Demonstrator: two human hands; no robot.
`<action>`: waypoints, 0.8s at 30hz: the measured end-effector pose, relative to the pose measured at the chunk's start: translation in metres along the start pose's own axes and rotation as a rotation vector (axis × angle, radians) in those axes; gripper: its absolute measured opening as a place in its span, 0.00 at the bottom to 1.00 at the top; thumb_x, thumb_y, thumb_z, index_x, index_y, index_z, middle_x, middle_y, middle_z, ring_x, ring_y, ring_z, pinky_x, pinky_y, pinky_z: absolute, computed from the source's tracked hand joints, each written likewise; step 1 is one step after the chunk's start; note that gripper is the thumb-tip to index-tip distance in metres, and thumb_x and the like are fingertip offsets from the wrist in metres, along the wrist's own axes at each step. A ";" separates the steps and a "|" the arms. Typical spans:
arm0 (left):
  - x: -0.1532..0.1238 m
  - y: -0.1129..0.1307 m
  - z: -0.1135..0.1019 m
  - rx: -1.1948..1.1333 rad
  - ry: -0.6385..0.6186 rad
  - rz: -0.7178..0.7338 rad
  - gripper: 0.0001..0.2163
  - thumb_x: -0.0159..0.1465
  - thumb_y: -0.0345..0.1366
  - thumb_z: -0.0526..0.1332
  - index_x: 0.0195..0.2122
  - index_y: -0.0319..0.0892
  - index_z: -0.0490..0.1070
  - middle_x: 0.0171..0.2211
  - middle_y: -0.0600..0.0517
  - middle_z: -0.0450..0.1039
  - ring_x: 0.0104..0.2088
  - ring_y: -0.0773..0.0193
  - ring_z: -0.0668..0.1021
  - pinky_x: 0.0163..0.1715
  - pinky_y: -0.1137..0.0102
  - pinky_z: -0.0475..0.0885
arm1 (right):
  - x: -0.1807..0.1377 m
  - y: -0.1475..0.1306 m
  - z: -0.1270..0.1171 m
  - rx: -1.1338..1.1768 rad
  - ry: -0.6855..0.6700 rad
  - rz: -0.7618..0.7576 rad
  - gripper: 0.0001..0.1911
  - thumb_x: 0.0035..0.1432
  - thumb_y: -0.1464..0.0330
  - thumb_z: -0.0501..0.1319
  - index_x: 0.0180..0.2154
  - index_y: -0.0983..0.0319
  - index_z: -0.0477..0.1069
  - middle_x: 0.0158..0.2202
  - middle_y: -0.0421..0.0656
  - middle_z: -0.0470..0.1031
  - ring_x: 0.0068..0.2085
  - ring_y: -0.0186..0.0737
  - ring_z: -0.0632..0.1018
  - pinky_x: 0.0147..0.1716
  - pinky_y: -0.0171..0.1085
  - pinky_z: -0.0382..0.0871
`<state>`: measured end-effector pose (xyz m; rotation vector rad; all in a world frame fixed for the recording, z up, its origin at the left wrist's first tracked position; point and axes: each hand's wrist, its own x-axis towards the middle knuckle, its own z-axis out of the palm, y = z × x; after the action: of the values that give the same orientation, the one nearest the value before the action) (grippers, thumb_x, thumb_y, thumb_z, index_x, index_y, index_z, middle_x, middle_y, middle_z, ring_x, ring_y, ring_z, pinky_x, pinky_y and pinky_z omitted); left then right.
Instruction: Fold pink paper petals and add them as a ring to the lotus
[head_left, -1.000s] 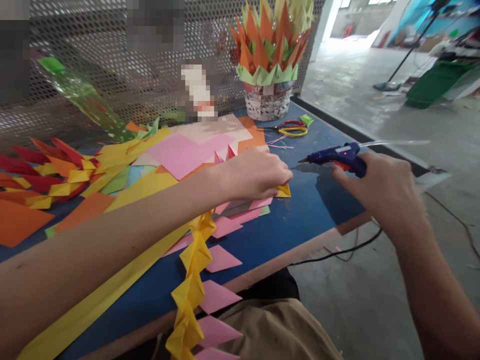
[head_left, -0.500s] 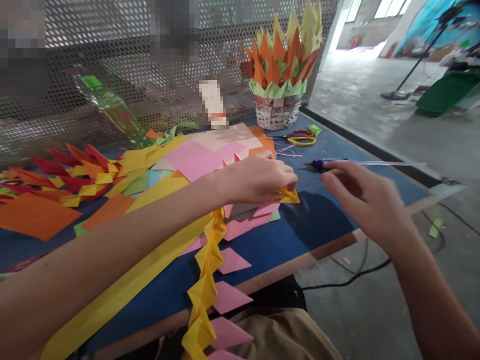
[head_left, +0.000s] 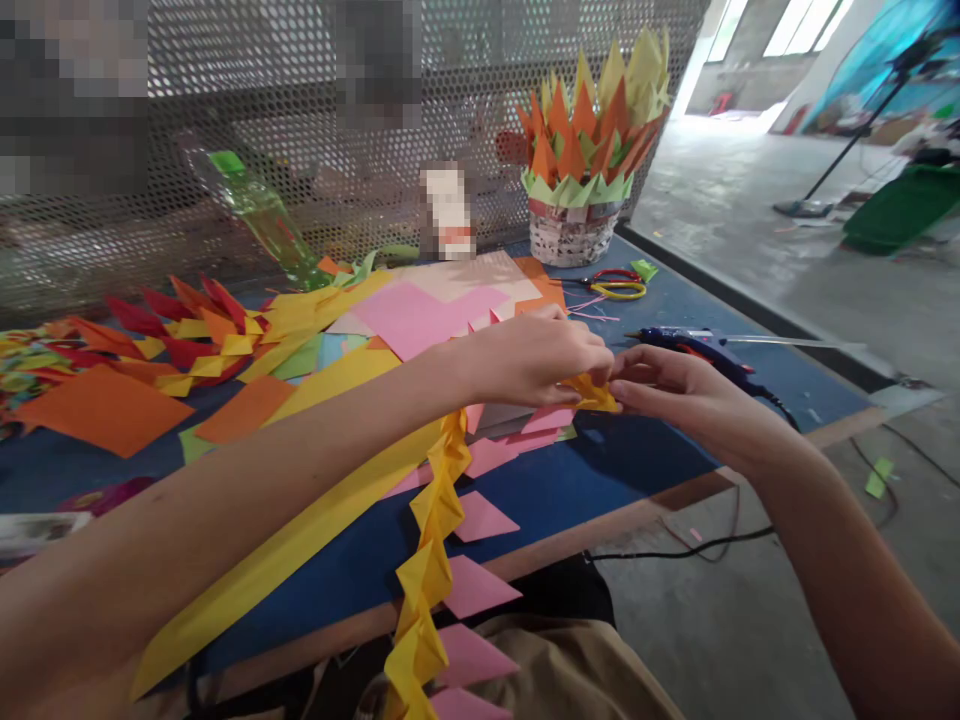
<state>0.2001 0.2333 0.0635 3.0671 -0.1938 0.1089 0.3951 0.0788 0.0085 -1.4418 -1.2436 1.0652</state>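
Note:
A yellow folded paper piece (head_left: 596,393) sticks out from under my left hand (head_left: 551,355), whose fingers are closed on it. At the tip of that piece, my right hand (head_left: 675,400) pinches with thumb and fingers. A paper strip of yellow folds (head_left: 427,580) with pink pointed pieces (head_left: 480,585) runs from beneath my left hand over the table's front edge toward my lap. Just behind my right hand lies a blue glue gun (head_left: 686,340) with a clear glue stick in its back. My left fingers hide part of the fold.
Red-and-yellow-handled scissors (head_left: 619,285) lie near a basket (head_left: 574,235) of orange and yellow paper points. Pink sheets (head_left: 420,310), long yellow paper (head_left: 300,510) and orange squares (head_left: 105,408) cover the left side. A green-capped bottle (head_left: 266,220) leans on the perforated metal panel (head_left: 480,60).
My right hand has moved left from beside the glue gun to the yellow paper tip and closed on it. My left hand keeps its hold. The whole view has shifted slightly.

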 end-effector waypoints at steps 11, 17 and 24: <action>0.001 -0.002 -0.005 0.078 0.025 0.041 0.07 0.72 0.30 0.63 0.47 0.45 0.79 0.46 0.50 0.85 0.46 0.58 0.83 0.49 0.61 0.66 | 0.012 0.010 0.001 0.169 -0.041 0.021 0.18 0.55 0.55 0.79 0.40 0.58 0.81 0.40 0.39 0.81 0.39 0.33 0.78 0.40 0.32 0.73; -0.001 -0.005 -0.026 0.130 0.121 -0.002 0.10 0.77 0.34 0.57 0.46 0.44 0.79 0.44 0.50 0.84 0.45 0.57 0.83 0.47 0.61 0.67 | 0.013 0.010 0.006 0.203 -0.010 0.043 0.19 0.52 0.54 0.80 0.40 0.57 0.82 0.42 0.40 0.83 0.40 0.36 0.82 0.43 0.35 0.77; -0.052 0.045 -0.062 0.162 0.190 -0.199 0.13 0.78 0.39 0.53 0.52 0.49 0.77 0.51 0.52 0.83 0.55 0.53 0.83 0.59 0.55 0.69 | 0.013 0.008 0.007 0.162 0.047 0.051 0.19 0.51 0.52 0.80 0.39 0.55 0.86 0.46 0.44 0.86 0.42 0.41 0.84 0.46 0.40 0.79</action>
<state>0.1391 0.1996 0.1245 3.1874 0.1371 0.4220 0.3915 0.0918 -0.0013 -1.3725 -1.0668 1.1338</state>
